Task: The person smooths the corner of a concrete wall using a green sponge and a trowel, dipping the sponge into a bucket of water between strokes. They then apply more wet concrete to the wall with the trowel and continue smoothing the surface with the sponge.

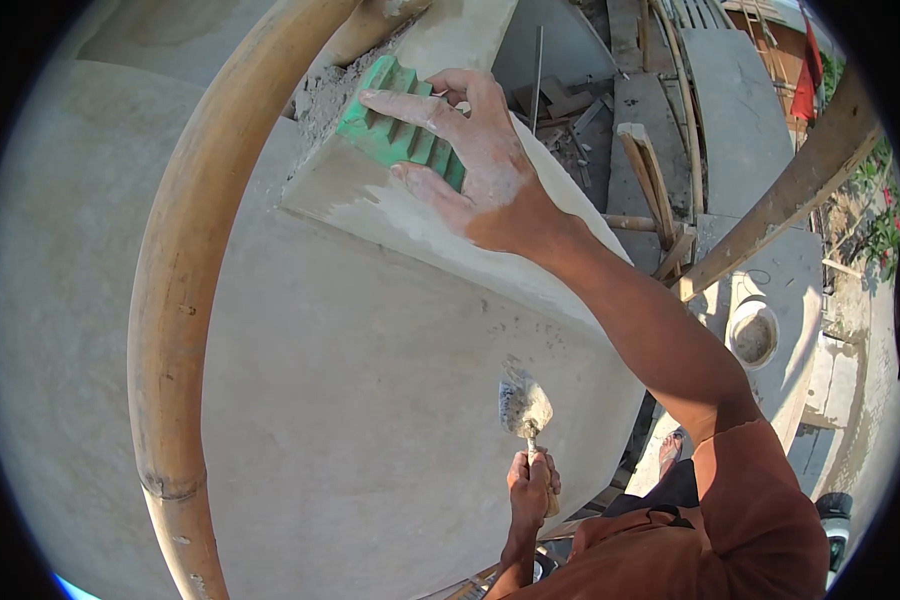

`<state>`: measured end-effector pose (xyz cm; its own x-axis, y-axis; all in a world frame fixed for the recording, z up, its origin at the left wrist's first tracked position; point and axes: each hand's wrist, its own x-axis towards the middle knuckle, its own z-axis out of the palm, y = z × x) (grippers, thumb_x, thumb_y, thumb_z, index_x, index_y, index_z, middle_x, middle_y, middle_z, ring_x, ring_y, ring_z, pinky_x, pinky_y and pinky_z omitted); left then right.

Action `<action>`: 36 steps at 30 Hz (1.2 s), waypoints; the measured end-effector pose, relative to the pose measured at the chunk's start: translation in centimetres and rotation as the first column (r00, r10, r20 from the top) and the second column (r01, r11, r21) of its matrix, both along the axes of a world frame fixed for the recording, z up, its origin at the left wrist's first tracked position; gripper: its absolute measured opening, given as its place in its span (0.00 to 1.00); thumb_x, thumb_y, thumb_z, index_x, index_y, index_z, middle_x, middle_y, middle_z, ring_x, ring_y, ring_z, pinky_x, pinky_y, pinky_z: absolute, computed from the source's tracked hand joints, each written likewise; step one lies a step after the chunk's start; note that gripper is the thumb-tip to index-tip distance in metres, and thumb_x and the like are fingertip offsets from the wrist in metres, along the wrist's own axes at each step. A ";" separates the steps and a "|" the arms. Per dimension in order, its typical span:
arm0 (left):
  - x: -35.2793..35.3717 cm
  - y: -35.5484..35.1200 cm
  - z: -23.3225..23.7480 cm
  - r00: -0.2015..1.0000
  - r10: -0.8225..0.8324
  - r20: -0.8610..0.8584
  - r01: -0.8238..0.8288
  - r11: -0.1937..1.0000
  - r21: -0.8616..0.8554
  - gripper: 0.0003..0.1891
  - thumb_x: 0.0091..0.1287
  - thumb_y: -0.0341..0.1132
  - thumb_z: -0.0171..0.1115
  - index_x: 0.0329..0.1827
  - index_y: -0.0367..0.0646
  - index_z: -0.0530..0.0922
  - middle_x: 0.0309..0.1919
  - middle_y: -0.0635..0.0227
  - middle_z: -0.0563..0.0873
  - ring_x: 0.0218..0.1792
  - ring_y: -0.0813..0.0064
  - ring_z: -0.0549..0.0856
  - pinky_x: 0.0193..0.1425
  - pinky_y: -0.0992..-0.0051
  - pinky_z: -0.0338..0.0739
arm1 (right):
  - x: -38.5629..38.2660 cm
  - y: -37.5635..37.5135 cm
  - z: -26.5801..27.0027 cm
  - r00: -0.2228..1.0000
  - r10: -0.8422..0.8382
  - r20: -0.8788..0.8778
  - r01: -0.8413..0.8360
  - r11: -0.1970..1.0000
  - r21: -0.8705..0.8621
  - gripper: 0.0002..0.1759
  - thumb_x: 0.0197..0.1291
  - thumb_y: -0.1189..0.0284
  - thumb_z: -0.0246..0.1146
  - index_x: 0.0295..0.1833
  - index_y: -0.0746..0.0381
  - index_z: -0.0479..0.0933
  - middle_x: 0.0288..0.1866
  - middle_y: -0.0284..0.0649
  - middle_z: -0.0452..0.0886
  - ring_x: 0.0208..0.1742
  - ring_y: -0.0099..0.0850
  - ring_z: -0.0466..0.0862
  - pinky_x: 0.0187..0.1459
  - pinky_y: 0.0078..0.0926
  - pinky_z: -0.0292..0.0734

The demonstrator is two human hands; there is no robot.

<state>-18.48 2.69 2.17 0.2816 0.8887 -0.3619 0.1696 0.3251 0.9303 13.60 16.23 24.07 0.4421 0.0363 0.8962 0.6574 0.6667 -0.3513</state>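
My right hand (475,165) is closed around a green ridged block (395,125), its fingers spread over the ridges. The block rests on a pale, wet-looking plastered strip (430,235) near its rough upper left end. Lower in view, my left hand (532,485) grips the handle of a small pointed trowel (525,403), whose blade points up and has grey mortar on it. The trowel is in front of a large smooth grey surface (350,400).
A thick curved bamboo pole (185,270) crosses the left side. At the right are a white bucket (753,333) with grey material, a slanted wooden post (770,220), boards (740,120) and rubble (575,135). A foot (670,452) shows below.
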 end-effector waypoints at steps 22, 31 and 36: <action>0.2 0.4 -1.1 0.999 0.029 0.016 -0.028 0.999 -0.030 0.08 0.79 0.34 0.51 0.50 0.36 0.71 0.32 0.67 0.76 0.23 0.79 0.75 0.25 0.76 0.72 | 1.1 -1.2 -3.6 0.979 -0.182 0.094 0.203 0.916 -0.345 0.35 0.57 0.77 0.65 0.71 0.40 0.76 0.60 0.52 0.64 0.62 0.49 0.65 0.64 0.45 0.61; 0.6 0.2 0.4 0.996 -0.040 0.081 0.037 0.998 0.042 0.07 0.79 0.33 0.49 0.48 0.37 0.70 0.31 0.66 0.77 0.20 0.79 0.75 0.22 0.76 0.72 | -1.0 -1.2 -2.7 0.993 -0.112 -0.037 0.096 0.954 -0.284 0.34 0.56 0.74 0.67 0.70 0.43 0.75 0.59 0.51 0.63 0.61 0.50 0.64 0.66 0.49 0.60; 1.5 -0.1 1.6 0.992 -0.089 0.086 0.088 0.996 0.012 0.07 0.79 0.32 0.47 0.47 0.37 0.70 0.29 0.66 0.76 0.19 0.80 0.75 0.21 0.77 0.72 | 0.2 -9.9 -9.5 0.955 -0.135 -0.264 -0.029 0.843 -0.538 0.39 0.59 0.75 0.69 0.77 0.50 0.67 0.61 0.48 0.68 0.65 0.47 0.67 0.71 0.40 0.60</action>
